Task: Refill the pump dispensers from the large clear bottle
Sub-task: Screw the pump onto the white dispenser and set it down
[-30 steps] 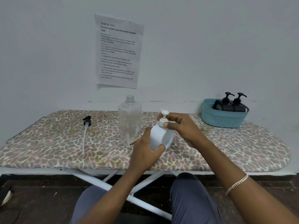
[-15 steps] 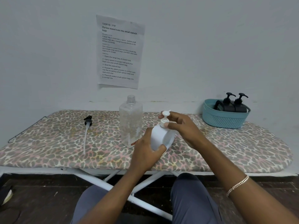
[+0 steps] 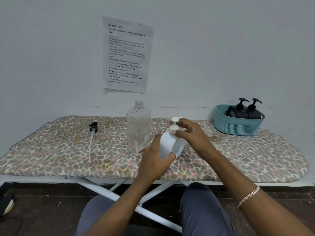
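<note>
Gripping the white dispenser [image 3: 171, 145] around its body with left hand [image 3: 154, 161], right hand [image 3: 191, 134] pinching the pump collar (tilted, long axis leaning away). Just beyond left hand, upright and uncapped: large clear bottle [image 3: 138, 128].

Both forearms reach forward and meet near the middle. The left hand [image 3: 154, 159] is curled, palm turned inward, thumb pressed across the front of what it grips. The right hand [image 3: 190, 135] sits slightly higher (a chain bracelet on its wrist), fingers bent and pinched together with the thumb.
</note>
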